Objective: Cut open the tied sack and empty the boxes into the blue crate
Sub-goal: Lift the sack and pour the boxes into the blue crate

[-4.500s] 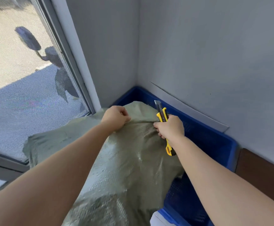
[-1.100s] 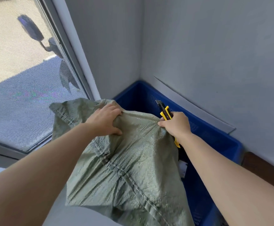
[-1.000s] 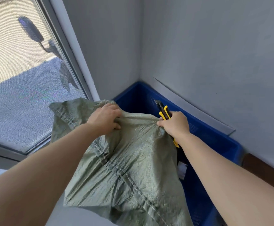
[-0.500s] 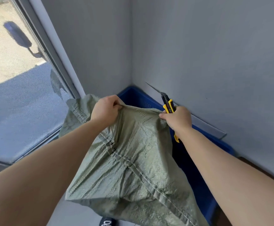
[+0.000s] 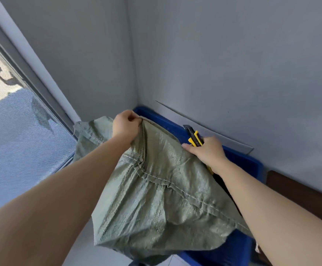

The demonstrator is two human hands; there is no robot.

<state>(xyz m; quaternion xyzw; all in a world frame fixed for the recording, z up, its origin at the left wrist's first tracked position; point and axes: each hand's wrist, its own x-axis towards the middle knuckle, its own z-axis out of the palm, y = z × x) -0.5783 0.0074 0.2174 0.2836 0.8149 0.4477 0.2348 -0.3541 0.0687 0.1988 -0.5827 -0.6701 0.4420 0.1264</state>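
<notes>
Hands [image 5: 124, 124] gripping green sack [image 5: 162, 194] over crate [image 5: 240, 157]

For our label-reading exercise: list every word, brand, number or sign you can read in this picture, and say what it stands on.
None can be read. The green sack, the yellow knife and the blue crate show no legible print, and the walls bear no sign.

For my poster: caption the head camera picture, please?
Left hand and right hand, gripping a yellow knife, hold a green sack over the blue crate.
</notes>
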